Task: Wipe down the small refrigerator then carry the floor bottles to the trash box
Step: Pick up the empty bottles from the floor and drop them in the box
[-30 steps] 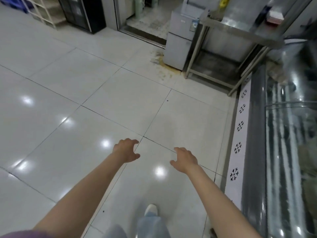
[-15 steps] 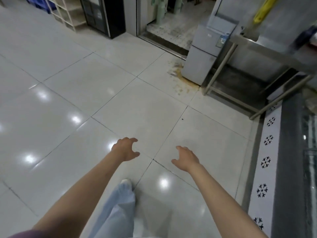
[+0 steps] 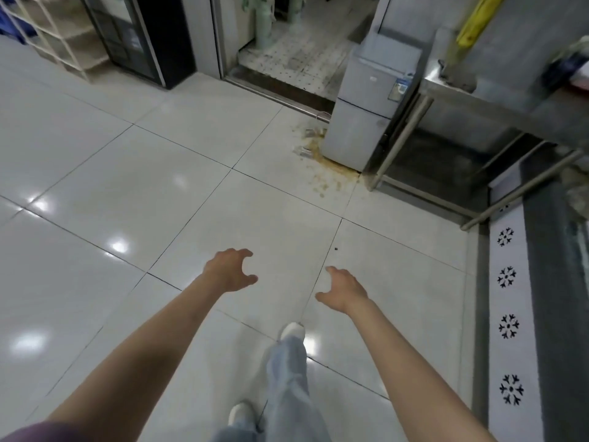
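A small grey two-door refrigerator (image 3: 366, 103) is seen standing upright at the far right of a glossy white tiled floor (image 3: 127, 186), pressed against the leg of a stainless-steel work table (image 3: 497, 100) and just beside a doorway threshold. A brown stain (image 3: 325, 177) is spread over the tiles at its base. Two clear, flattened plastic bottles (image 3: 304, 151) (small and partly blurred) are seen lying on the floor at the refrigerator's left front corner, within the stain. Well apart from them, nearer the camera, both bare arms are held out over the tiles. The left hand (image 3: 231, 272) is shown with fingers loosely curled and nothing grasped; the right hand (image 3: 345, 290) is likewise empty, its fingers relaxed and spread. Pale blue jeans (image 3: 287, 378) and white shoes (image 3: 291, 331) are visible below. A chest freezer with snowflake markings (image 3: 510, 330) is set along the right edge.
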`<state>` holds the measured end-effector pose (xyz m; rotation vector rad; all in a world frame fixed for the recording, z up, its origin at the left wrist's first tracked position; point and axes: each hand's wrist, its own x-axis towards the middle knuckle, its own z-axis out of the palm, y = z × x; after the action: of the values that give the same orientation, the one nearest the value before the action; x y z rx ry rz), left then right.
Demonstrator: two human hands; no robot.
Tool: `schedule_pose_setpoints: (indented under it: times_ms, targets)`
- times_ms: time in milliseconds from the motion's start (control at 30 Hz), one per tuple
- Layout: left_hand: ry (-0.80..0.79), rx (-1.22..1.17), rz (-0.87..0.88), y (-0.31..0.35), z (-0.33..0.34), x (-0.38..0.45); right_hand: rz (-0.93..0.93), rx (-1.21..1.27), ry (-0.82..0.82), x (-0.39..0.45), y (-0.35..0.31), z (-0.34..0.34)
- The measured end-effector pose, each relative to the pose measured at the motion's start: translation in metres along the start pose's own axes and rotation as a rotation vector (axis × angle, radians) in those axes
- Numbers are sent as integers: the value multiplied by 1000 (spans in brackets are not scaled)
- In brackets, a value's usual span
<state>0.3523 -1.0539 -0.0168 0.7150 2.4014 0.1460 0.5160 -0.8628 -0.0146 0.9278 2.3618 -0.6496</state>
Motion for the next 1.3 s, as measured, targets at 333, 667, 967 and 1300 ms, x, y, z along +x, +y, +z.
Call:
schedule_pose_setpoints:
  times_ms: [333,667,967,1300]
  targets:
    - [38,67,-25,27,-106,166,-11,30,-5,162,-31,-118]
    - [38,-71,-74,9,-190,292,-79,-74,-52,306,-107,-212]
    - [-14,-3,-8,-32,-296,445,-31,-55,-29,435,-209,-279]
    - [-89,100,169,-9,-391,604,90,35,14,551,-259,-355]
